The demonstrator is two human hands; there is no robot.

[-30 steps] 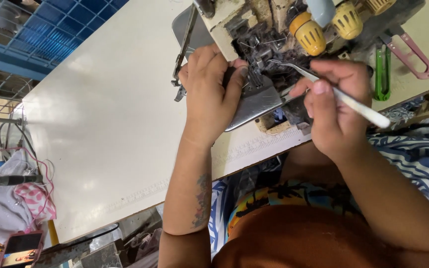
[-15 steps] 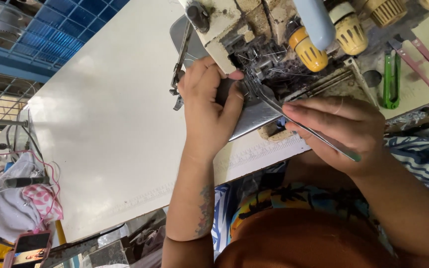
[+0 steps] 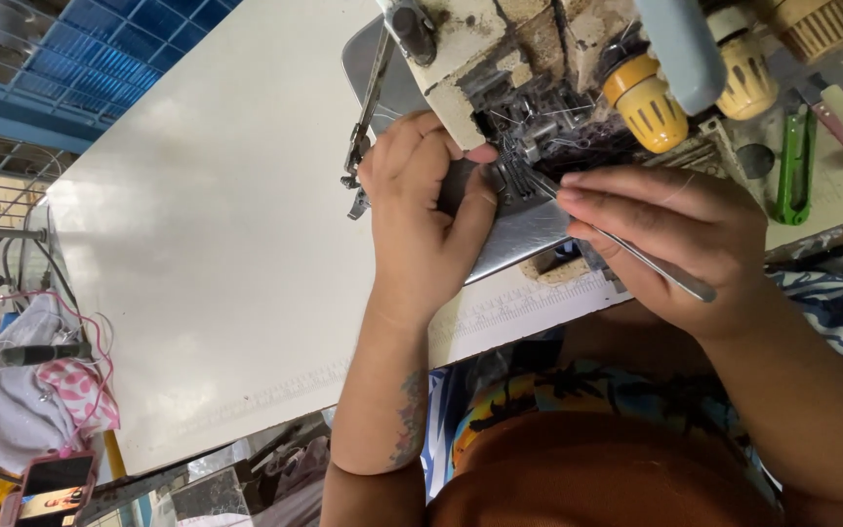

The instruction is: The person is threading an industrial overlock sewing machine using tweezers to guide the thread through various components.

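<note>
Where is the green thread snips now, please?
In the head view, the green thread snips lie at upper right on the table, beyond the right hand, beside the yellow knobs.

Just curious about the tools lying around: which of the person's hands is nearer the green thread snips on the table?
Right. The right hand, holding thin metal tweezers, sits just beside the green thread snips; the left hand rests farther off, at the sewing machine's needle area.

Tweezers (image 3: pixel 636 256) tip hidden among machine (image 3: pixel 539 59) parts; machine top cut off; thread too fine.

Thin metal tweezers (image 3: pixel 636 256) pinched, tips at sewing machine (image 3: pixel 539 127) threads.
</note>
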